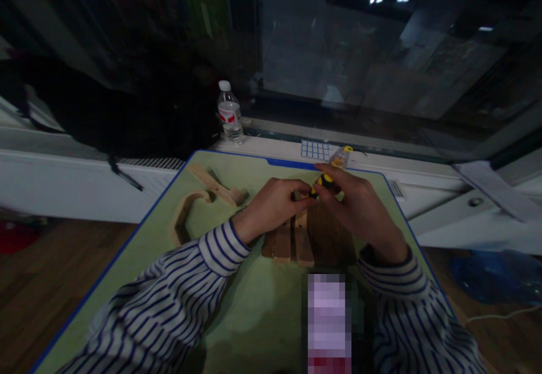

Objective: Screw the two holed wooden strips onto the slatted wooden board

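A: Grip status?
B: Right hand (pixel 359 207): thumb and fingers pinching the handle of a yellow-and-black tool (pixel 325 181). Left hand (pixel 273 204): thumb and index close together at the tool's lower end. Can't tell if they pinch it or something small there.
A: Where's the tool?
B: Between the two hands, tilted, over the far part of the work.
A: Under the grip?
B: Two wooden strips (pixel 304 244), side by side on a brown board (pixel 332 235), near ends sticking out on the wearer's side of the grip.
A: Rest?
B: Left of the grip, on the table (pixel 249 317): curved wooden piece (pixel 182 218), plus a straight one (pixel 215 186) farther off. Just beyond the grip: clear bag (pixel 340 158), yellow top. Bottle (pixel 231 117) beyond, to the left.
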### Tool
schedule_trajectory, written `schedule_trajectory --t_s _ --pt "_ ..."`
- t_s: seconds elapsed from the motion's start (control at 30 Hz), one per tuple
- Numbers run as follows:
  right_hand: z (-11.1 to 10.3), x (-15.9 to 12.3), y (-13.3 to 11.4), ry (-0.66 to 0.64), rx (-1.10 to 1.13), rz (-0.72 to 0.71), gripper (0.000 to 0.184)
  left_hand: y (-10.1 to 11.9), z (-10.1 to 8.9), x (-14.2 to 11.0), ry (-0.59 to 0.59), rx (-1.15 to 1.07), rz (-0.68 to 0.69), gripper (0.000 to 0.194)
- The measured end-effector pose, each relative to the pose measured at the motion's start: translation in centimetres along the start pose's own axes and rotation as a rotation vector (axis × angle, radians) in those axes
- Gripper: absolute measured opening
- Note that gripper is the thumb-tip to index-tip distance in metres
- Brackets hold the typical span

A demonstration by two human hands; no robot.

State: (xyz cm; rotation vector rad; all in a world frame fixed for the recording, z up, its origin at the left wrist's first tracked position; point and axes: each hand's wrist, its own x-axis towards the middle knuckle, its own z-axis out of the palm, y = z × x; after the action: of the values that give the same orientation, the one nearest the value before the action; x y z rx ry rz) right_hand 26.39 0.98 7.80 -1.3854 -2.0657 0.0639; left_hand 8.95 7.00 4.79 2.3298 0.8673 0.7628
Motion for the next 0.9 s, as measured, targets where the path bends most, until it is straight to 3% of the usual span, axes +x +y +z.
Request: schedule_trajectory --t_s 0.9 --pt "0.21 -0.02 -0.08 -0.012 -0.028 0.032 0.045 0.04 -0.03 0.01 -0.042 -0.033 -0.011 0.023"
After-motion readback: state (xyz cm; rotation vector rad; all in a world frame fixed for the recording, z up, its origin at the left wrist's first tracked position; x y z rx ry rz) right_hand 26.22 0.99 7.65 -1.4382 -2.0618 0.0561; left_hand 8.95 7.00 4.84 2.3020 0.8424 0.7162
